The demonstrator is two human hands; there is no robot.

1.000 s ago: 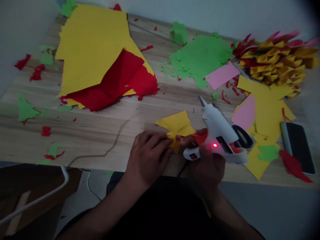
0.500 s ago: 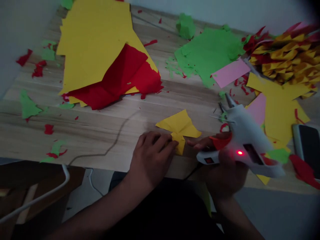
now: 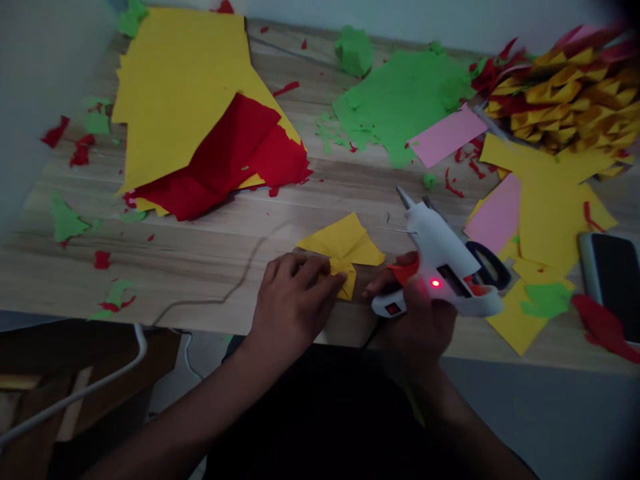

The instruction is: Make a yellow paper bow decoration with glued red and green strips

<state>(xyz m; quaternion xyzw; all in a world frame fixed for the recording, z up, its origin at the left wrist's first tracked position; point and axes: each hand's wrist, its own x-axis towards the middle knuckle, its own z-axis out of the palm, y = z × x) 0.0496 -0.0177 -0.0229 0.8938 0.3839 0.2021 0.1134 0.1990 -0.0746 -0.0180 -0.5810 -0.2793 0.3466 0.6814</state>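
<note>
My right hand [image 3: 417, 320] is wrapped round the grip of a white glue gun [image 3: 440, 257] with an orange trigger and a glowing red light. The gun's nozzle points up and away over the table, apart from the paper. My left hand [image 3: 295, 303] presses its fingers onto a small folded yellow paper piece [image 3: 350, 247] lying near the table's front edge. Two wing-like flaps of this paper spread out beyond the fingertips, and a narrower part comes toward me. Some of the piece is hidden under the left fingers.
Large yellow sheets [image 3: 175, 87] with red paper [image 3: 235, 147] lie at the left. Green paper [image 3: 395, 100] and a pink strip [image 3: 447, 135] are behind. To the right are scissors [image 3: 493, 263], a phone [image 3: 610, 283], yellow cut-outs [image 3: 547, 213] and a pile of folded yellow pieces [image 3: 570, 100].
The glue gun in my right hand has moved left, closer to the yellow paper, uncovering the scissors behind it. My left hand still presses the same piece. The whole view has shifted slightly.
</note>
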